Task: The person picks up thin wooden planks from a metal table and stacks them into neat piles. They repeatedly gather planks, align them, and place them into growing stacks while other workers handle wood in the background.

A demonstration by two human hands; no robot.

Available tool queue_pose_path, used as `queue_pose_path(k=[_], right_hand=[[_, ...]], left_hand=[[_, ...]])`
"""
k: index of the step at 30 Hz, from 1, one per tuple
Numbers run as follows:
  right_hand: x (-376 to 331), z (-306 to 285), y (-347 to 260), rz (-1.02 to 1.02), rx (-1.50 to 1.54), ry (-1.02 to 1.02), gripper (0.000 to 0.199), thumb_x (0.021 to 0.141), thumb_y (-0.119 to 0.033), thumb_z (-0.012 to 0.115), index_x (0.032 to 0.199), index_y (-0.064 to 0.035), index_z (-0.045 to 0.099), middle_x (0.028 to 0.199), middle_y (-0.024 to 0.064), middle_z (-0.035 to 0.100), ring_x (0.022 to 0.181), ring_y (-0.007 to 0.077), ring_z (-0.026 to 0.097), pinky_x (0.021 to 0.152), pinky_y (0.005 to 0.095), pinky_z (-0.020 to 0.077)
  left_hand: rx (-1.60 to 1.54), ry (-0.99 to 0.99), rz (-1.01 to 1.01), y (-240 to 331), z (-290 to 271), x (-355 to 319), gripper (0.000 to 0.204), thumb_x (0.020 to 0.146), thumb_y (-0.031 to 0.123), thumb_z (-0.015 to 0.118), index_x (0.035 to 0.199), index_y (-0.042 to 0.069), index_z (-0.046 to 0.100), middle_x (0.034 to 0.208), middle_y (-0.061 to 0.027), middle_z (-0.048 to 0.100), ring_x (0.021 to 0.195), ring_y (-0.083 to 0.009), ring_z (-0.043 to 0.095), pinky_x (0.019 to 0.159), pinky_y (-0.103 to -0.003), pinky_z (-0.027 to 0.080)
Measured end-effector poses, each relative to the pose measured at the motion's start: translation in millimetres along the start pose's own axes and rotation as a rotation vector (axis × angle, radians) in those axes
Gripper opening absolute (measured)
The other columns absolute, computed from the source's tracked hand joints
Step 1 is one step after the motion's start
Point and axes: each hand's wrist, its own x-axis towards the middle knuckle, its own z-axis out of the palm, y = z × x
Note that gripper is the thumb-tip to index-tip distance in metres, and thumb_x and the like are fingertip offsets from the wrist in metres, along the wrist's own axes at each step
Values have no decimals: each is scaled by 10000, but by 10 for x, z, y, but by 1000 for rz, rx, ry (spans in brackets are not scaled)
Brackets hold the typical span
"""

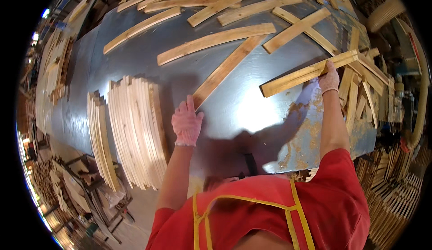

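Note:
My right hand (329,77), in a pale knit glove, is closed around a pair of wooden boards (306,73) lying one against the other, slanting over the right side of the metal table. My left hand (186,123), in the same kind of glove, has its fingers stretched out and its thumb apart. Its fingertips reach the near end of a single wooden board (229,69), which runs diagonally away to the right. Left of that hand, a row of pale boards (137,133) stands packed side by side, with a narrower row (102,137) beside it.
Loose boards (216,42) lie scattered over the far half of the metal table (180,77). Crossed boards and offcuts (360,88) pile up at the right, near sawdust (299,137). A ribbed hose (420,110) hangs beyond the right edge. A cart (96,196) stands at lower left.

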Motion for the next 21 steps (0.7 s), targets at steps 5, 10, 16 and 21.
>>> queue_pose_path(k=[5,10,16,21], right_hand=[[-1144,297,560,41,-324,-477,387,1002,-172,745,1342,-31,628,1149,66,704,1021,231,681,913,385,573],[-2289,40,1370,208,-514,-544,308,995,-181,740,1265,-58,657,1044,31,713,914,184,678,778,364,566],[-3851,164,2290,292,-721,-742,436,1032,-241,705,1394,-25,593,1191,65,704,1059,205,674,909,370,559],[-4673,361,3116,366,-714,-893,733,1035,-189,697,1660,0,364,1484,149,619,1279,240,639,1107,333,497]], left_hand=[[71,-82,-12,-344,31,-242,794,863,534,779,1516,165,517,1167,-94,669,1075,-325,676,915,-486,542],[-1525,-803,-224,-537,-143,-1411,644,1011,337,697,1575,77,527,1290,-63,699,1150,-188,673,990,-349,546],[-1699,-595,-421,-663,-115,-2712,562,1030,294,703,1509,38,562,1247,-76,711,1112,-229,701,963,-377,570],[-737,93,-93,-1097,-97,-3008,400,958,264,714,1283,39,652,1216,-180,679,1110,-413,672,937,-487,565]])
